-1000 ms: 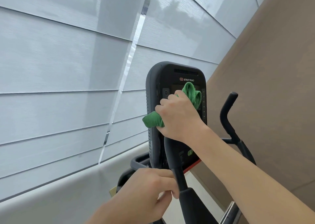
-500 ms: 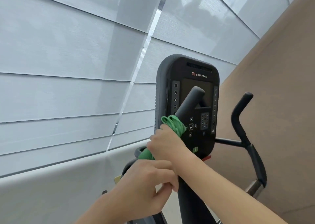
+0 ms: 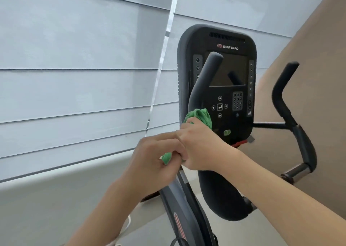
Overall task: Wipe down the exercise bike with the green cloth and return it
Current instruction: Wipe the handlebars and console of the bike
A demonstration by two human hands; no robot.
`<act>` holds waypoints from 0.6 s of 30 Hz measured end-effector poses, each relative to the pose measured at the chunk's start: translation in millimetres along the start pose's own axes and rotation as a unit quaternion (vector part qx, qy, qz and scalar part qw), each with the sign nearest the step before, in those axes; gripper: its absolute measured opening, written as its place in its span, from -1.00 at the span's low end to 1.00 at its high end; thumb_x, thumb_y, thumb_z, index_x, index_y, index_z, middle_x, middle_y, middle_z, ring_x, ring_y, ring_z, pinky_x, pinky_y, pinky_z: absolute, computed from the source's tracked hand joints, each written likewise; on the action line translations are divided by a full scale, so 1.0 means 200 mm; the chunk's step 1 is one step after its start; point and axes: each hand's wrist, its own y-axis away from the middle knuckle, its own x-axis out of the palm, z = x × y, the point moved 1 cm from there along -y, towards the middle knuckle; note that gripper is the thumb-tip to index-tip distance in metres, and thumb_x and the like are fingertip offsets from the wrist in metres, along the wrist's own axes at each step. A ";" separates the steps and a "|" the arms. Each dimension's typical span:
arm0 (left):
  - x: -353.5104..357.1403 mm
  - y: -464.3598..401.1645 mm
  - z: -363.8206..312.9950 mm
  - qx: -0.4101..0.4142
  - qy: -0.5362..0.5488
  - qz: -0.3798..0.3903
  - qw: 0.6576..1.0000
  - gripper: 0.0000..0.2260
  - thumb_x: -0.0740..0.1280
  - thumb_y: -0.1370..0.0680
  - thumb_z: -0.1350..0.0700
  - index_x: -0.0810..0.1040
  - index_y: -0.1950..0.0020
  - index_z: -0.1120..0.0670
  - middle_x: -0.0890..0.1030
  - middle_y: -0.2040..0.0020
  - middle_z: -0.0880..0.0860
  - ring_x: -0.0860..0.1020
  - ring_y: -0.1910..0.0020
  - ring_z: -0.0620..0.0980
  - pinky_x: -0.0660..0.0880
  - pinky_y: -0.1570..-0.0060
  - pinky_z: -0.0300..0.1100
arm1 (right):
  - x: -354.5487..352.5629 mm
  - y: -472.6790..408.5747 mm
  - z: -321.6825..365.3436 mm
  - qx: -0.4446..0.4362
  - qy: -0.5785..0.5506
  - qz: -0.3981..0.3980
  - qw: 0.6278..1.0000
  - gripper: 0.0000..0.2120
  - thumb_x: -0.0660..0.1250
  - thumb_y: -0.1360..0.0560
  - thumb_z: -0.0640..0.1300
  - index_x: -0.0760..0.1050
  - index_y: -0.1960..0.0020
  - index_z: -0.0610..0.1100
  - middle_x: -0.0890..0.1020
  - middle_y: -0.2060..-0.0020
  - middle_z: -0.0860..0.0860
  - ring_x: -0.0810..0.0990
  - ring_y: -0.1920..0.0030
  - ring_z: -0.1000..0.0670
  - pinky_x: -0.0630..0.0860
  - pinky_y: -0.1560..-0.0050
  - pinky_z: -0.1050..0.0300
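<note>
The crumpled green microfibre cloth (image 3: 199, 117) is wrapped around the near, left black rubber-coated handlebar (image 3: 203, 81) of the dark grey exercise bike (image 3: 184, 206), low on the curved grip and just in front of the black console panel with its keypad and dark screen (image 3: 232, 73). The right hand (image 3: 203, 148) has its fingers clamped around the bar with the cloth under them; a bunch of cloth shows above the knuckles. The left hand (image 3: 159, 159) sits touching the right, just left of it, fingers curled shut on a small tail of the same cloth that pokes out between them.

Judging by this, the step in hand is wiping the left handlebar, with both hands working the 1 cloth around the grip. The console is close behind but not touched. The other black handlebar (image 3: 286, 100), far right near the tan wall (image 3: 318, 58), has nothing on it, so the wiping looks only partly done and the return of the cloth is yet to come.

The next move likely calls for sliding the wrapped cloth along the grip, up towards its rounded tip or down towards the wide base, with the grasp firm enough that the cloth travels with the hand instead of bunching. Behind everything hang pale grey fabric blinds (image 3: 74, 77).
</note>
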 end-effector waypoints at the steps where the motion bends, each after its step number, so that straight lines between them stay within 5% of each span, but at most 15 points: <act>1: 0.03 0.01 -0.02 0.002 -0.010 0.002 1.000 -0.75 0.31 -0.42 0.46 0.66 0.23 0.14 0.64 0.21 -0.05 0.63 0.24 0.02 0.54 0.29 0.01 | 0.00 0.05 0.02 0.003 -0.016 -0.018 1.000 -0.91 0.31 -0.39 -0.01 0.42 0.24 0.02 0.37 0.36 0.14 0.38 0.26 -0.02 0.23 0.00 0.06; 11: 0.20 0.11 -0.25 0.001 -0.062 -0.017 0.998 -0.75 0.28 -0.41 0.49 0.65 0.24 0.19 0.65 0.20 -0.02 0.64 0.18 0.01 0.57 0.18 -0.09 | 0.05 0.36 0.14 0.082 -0.084 -0.141 0.983 -0.73 0.40 -0.41 -0.13 0.59 -0.12 -0.06 0.59 -0.07 0.05 0.51 -0.18 -0.13 0.44 -0.01 -0.16; 18: 0.30 0.23 -0.35 -0.008 -0.092 -0.024 0.995 -0.72 0.27 -0.40 0.46 0.66 0.23 0.13 0.65 0.20 -0.04 0.63 0.19 0.05 0.54 0.19 -0.16 | 0.12 0.66 0.25 0.103 -0.161 -0.214 0.958 -0.69 0.31 -0.45 -0.13 0.60 -0.18 -0.05 0.58 -0.20 0.09 0.46 -0.22 -0.11 0.41 -0.04 -0.15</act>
